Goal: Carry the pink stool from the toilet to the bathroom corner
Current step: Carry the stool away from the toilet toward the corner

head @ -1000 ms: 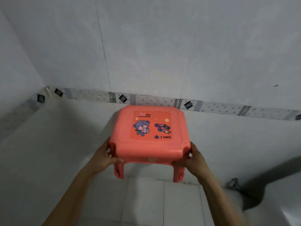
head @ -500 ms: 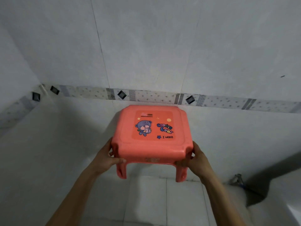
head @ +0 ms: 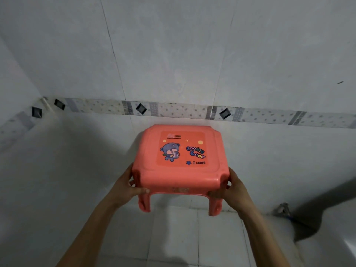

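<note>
Over the last second the pink stool [head: 181, 162], in the firm closed grip of left hand [head: 126, 186] and right hand [head: 234, 186], has neared the tiled wall [head: 173, 54], so set-down looks close.

"Cookie bear" and "I want" on pink stool [head: 181, 162] sticker

Stool [head: 181, 176]: salmon-pink; seat sticker [head: 182, 149] shows blue-grey bear, multicolour "Cookie bear" lettering. Wall tiles [head: 173, 54]: pale grey. Border strip [head: 173, 110], 12 o'clock of stool: speckled, black diamonds, grey stripes.
</note>
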A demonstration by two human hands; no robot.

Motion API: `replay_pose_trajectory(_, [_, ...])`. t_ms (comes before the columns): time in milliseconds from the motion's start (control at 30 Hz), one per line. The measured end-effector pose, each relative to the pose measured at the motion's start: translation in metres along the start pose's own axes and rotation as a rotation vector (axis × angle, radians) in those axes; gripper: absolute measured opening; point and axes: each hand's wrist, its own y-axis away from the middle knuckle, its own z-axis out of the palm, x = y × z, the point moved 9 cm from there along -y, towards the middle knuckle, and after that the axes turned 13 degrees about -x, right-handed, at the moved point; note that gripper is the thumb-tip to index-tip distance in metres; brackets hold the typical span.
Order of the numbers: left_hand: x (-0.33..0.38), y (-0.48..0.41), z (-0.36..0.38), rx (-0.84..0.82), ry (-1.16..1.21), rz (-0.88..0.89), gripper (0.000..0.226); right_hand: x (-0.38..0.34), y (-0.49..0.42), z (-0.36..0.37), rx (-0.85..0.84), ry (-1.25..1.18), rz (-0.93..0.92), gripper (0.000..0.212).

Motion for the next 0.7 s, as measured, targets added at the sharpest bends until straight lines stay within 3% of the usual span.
replay_pose_trajectory(700, [-0.03,-0.011,0.005,-0.013,0.011,-0.014,0.119,0.026,-0.015,0.008,0.006,0.016,0.032,0.09])
